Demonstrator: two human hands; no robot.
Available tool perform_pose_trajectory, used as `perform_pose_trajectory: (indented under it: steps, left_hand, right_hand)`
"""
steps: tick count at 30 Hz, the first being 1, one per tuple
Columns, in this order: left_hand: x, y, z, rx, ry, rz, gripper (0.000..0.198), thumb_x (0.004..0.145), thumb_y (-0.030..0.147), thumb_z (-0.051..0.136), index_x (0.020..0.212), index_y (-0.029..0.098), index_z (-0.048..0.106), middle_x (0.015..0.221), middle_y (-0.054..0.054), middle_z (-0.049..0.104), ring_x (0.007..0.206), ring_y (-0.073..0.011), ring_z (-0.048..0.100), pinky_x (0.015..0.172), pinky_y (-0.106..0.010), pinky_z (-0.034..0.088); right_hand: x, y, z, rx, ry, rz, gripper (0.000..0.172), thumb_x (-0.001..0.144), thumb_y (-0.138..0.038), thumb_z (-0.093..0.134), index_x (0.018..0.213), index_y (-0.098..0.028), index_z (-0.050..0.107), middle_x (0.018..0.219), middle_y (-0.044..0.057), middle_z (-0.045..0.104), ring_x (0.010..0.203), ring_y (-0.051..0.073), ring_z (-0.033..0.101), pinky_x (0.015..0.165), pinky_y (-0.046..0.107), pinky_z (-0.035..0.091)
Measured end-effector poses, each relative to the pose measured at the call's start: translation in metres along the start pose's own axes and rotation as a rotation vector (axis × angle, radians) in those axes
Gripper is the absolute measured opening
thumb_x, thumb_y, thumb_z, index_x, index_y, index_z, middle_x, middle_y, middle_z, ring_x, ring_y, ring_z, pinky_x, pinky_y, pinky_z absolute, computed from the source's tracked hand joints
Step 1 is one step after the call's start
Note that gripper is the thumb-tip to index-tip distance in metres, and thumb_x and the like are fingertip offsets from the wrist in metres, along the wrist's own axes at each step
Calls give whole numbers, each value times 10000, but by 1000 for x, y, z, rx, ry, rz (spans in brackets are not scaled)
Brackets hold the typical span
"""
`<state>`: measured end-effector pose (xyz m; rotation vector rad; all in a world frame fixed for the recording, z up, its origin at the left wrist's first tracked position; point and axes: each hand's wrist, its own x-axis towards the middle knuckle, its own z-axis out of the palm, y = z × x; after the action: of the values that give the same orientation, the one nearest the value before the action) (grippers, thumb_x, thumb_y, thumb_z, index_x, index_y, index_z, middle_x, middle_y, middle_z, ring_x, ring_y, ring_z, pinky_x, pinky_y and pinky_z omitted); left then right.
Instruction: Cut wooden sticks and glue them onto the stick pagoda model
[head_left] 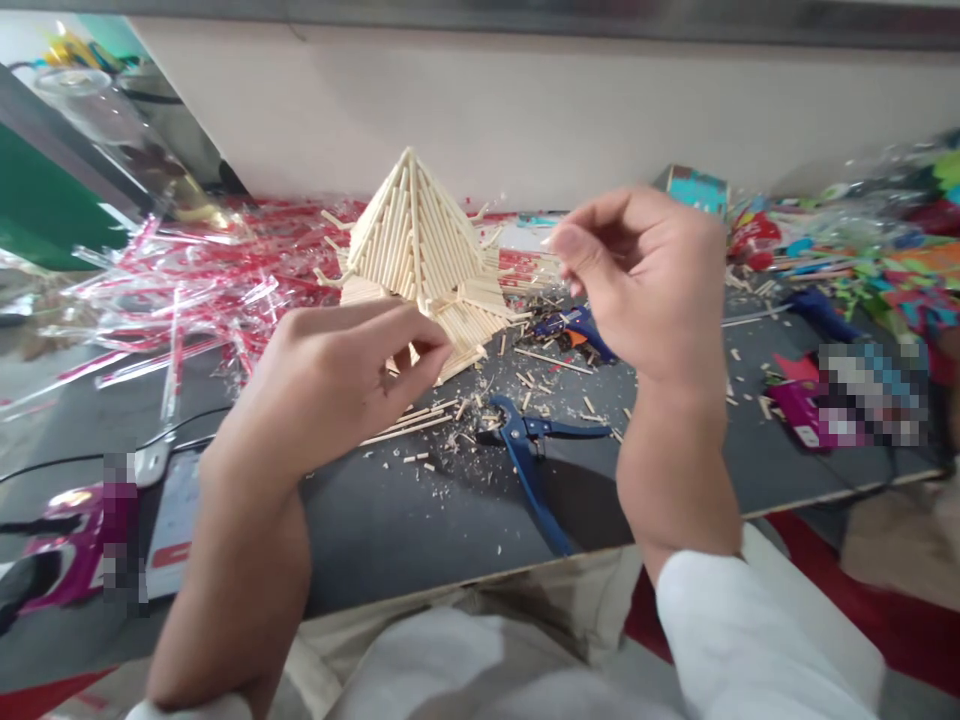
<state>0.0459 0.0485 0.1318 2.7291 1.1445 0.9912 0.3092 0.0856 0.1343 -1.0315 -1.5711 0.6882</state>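
A model building made of thin pale wooden sticks (pixel 412 235), with a pointed roof and upturned corner tips, stands on the dark table. My left hand (pixel 330 375) is in front of its lower part, thumb and fingertips brought together; whether they touch the model or grip something is hidden. Raised to the right of the roof, my right hand (pixel 637 265) has thumb and forefinger pinched. A tiny pale tip shows at that pinch, too small to name. Blue-handled cutters (pixel 517 450) lie below the hands, among short stick offcuts (pixel 416 458). Longer sticks (pixel 412 422) lie beneath my left hand.
Clear and red plastic wrappers (pixel 232 275) are heaped at the left. A blue glue gun (pixel 825 312) and colourful scraps (pixel 900 260) lie at the right. Pink packages (pixel 806 412) sit near the table's front edge. A pale wall (pixel 525 110) closes off the back.
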Motion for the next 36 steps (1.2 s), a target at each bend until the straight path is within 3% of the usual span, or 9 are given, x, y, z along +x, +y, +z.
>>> perform_pose_trajectory:
  steps: [3,9,14,22,27,33,36]
  left_hand:
    - [-1,-5,-1,49,-188,5,207,1013,341,597,907,247,748,742,6,724,633,-130,658,583,-282,438]
    - [1,-8,8,74,-344,-27,247,1020,341,580,840,231,708,693,-26,676,636,-179,645,603,-300,414]
    - [-2,-17,9,102,-377,-66,165,975,358,656,864,238,678,661,-20,643,608,-197,620,560,-300,381]
    - [-2,-26,13,20,-387,-88,183,990,378,644,891,229,681,665,-14,647,582,-170,619,545,-275,410]
    - [-3,-27,15,16,-351,-74,154,985,367,653,908,239,690,675,-13,667,577,-177,640,530,-276,411]
    - [-4,-27,16,33,-340,-45,138,988,348,635,928,238,692,686,-17,686,593,-181,662,538,-276,424]
    - [-4,-27,16,23,-335,-50,145,984,355,644,909,239,688,683,-16,681,589,-180,655,537,-278,422]
  right_hand:
    - [13,11,-6,-191,81,-87,194,878,-448,830,853,-282,731,781,37,646,711,205,533,629,353,385]
    - [29,20,2,-206,-55,0,275,797,-472,890,777,-258,718,731,62,649,694,227,519,586,361,371]
    - [37,13,4,-311,-89,41,342,749,-545,913,690,-263,730,668,77,648,662,223,527,512,349,363]
    - [32,5,8,-50,-235,92,320,747,-478,932,692,-298,673,630,56,644,738,262,633,502,349,400]
    - [32,10,9,-68,-227,73,313,736,-470,939,667,-307,681,633,62,652,763,276,642,508,358,423]
    - [35,21,9,-60,-198,-55,270,746,-462,936,694,-306,721,632,59,673,762,256,645,511,345,424]
    - [34,18,10,-113,-177,-31,284,739,-443,946,660,-300,714,647,65,671,750,257,627,514,350,418]
